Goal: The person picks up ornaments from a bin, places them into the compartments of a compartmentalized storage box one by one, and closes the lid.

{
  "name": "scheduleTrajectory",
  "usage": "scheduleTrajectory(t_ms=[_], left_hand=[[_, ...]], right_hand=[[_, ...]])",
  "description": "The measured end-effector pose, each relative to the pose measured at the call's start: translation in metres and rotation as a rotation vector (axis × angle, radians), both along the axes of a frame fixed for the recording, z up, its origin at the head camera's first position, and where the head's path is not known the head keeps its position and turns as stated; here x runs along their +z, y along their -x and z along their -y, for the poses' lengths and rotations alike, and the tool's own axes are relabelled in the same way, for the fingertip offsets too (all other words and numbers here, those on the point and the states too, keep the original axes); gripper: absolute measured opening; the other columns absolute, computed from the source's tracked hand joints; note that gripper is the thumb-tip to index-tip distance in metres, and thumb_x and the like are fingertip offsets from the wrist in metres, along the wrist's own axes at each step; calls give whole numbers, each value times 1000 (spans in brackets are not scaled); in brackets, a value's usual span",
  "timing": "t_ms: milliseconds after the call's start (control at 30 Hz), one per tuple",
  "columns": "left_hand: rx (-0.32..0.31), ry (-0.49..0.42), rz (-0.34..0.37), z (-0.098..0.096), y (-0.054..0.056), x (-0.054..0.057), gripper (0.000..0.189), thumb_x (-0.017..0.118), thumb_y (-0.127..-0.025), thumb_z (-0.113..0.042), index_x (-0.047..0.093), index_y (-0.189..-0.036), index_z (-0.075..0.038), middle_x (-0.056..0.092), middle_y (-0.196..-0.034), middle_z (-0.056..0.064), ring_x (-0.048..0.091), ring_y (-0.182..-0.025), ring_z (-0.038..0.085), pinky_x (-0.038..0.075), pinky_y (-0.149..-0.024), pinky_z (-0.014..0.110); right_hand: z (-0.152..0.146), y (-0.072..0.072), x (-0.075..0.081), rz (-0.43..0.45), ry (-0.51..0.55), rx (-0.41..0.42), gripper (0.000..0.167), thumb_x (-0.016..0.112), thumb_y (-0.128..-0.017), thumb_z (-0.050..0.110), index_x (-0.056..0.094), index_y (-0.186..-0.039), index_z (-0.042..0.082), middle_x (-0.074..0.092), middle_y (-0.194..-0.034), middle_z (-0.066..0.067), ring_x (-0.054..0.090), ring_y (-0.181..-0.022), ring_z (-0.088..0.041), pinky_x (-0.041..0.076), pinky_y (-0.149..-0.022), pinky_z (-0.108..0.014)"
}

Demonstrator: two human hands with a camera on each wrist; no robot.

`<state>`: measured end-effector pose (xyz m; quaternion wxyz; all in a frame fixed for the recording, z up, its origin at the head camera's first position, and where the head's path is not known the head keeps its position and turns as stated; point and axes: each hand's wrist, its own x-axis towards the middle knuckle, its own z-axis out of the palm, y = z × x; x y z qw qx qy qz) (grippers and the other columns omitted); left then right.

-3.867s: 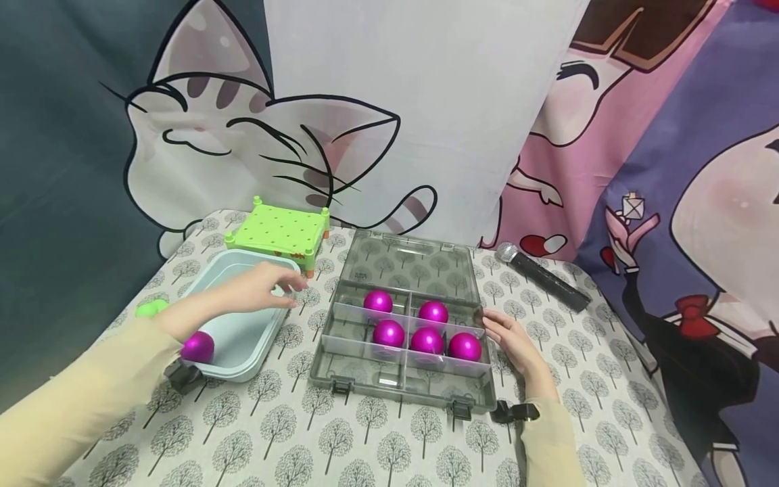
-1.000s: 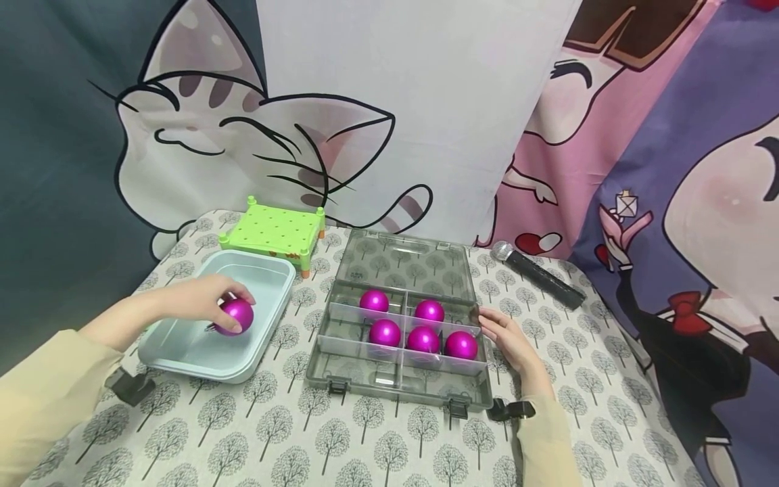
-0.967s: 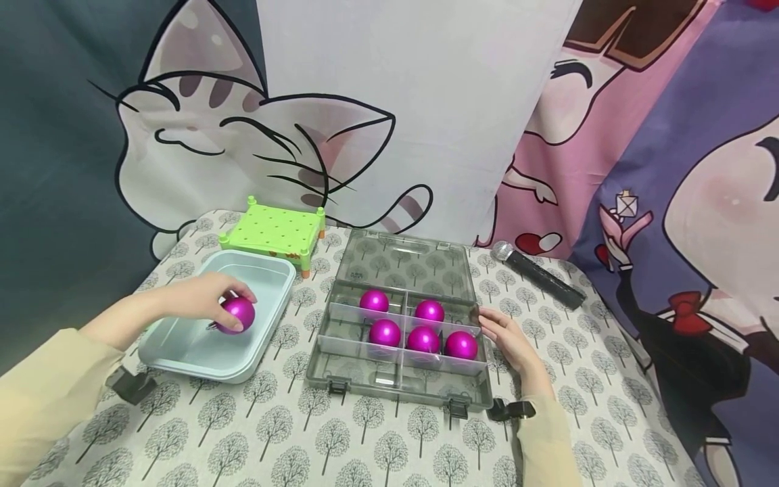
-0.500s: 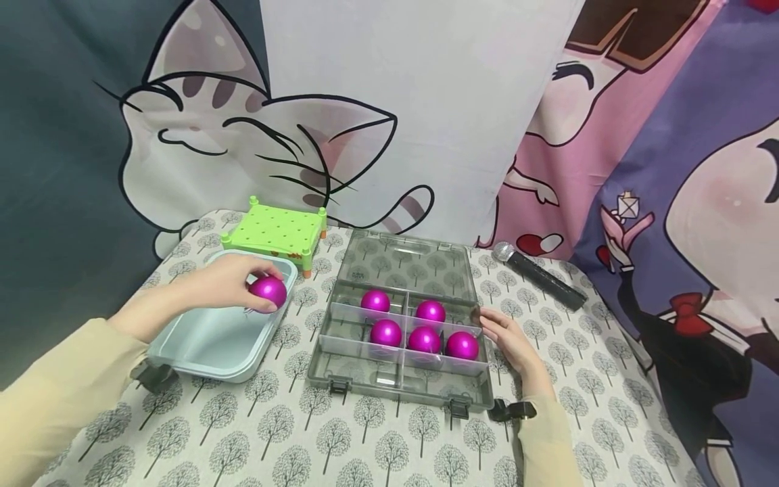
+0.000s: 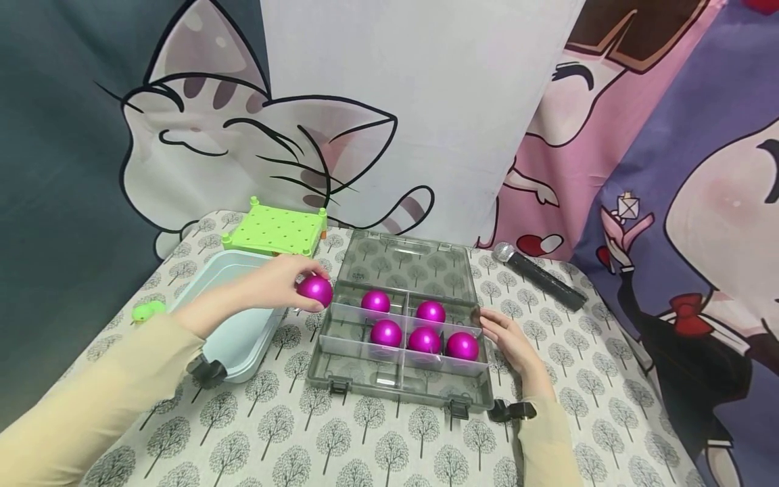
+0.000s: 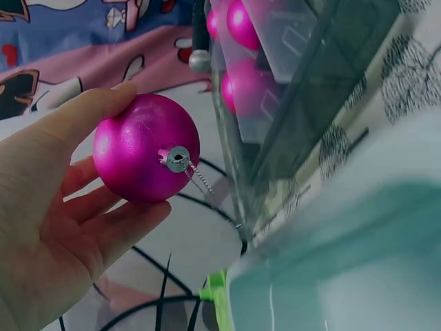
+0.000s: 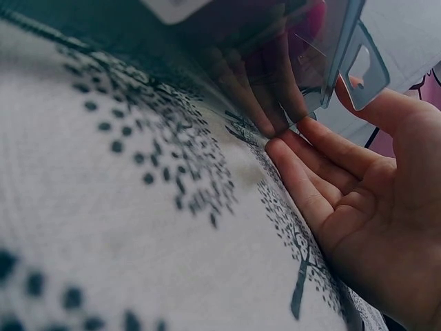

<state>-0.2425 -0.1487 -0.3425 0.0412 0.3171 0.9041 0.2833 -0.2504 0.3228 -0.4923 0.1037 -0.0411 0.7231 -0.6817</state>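
My left hand (image 5: 276, 281) pinches a shiny magenta Christmas bauble (image 5: 315, 291) between thumb and fingers, beside the left edge of a grey see-through divided box (image 5: 356, 368). In the left wrist view the bauble's silver cap and string loop (image 6: 178, 159) show, facing the camera. The box's lid (image 5: 408, 264) lies folded back. Several more magenta baubles (image 5: 386, 333) sit in its back and middle rows, while the front row holds none. My right hand (image 5: 511, 345) rests at the box's right side; in the right wrist view its straight fingertips (image 7: 279, 148) touch the wall.
A pale blue plastic tub (image 5: 243, 338) stands left of the box, partly under my left forearm. Behind it is a green pegged stand (image 5: 276, 228). A small green object (image 5: 148, 310) lies left of the tub. A black microphone (image 5: 541, 277) lies back right.
My left hand reached back into the tub, took a bauble, lifted it and carried it right, past the tub's rim to the box's left edge. The right hand has stayed at the box.
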Motion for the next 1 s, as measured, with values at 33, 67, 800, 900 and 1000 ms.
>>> scheduleTrajectory(t_ms=[33,67,800,900,1000], left_hand=[[-4,-4,5,-4,1,-2,48,83,-74,-24,66,-113,-2,70,-105,10,67,-90,21,58,-72,26],[-10,-9,7,-7,1,-3,49,83,-74,-24,65,-114,-2,70,-105,11,67,-90,22,59,-72,26],[-39,81,26,-68,-1,-31,52,85,-73,-24,65,-117,-6,67,-121,12,63,-109,29,54,-93,41],[-46,88,33,-71,-2,-33,51,86,-71,-20,66,-116,-7,67,-122,12,63,-111,30,53,-96,44],[-50,94,39,-72,-3,-36,50,87,-70,-18,67,-114,-8,67,-121,11,62,-111,30,52,-96,45]], right_hand=[[0,0,0,2,-7,-1,54,49,-100,9,29,-140,-21,64,-107,19,61,-102,4,47,-94,-10],[0,0,0,4,-13,-4,54,49,-100,10,29,-140,-21,64,-107,19,61,-103,5,46,-94,-10],[0,-3,2,25,0,-5,55,48,-101,9,25,-142,-21,64,-104,20,61,-102,6,47,-94,-9],[0,-2,2,21,1,-1,55,48,-101,9,26,-141,-21,65,-105,20,61,-102,6,47,-94,-10],[1,-1,2,18,-2,6,54,48,-101,9,27,-141,-21,65,-105,20,61,-102,6,46,-94,-10]])
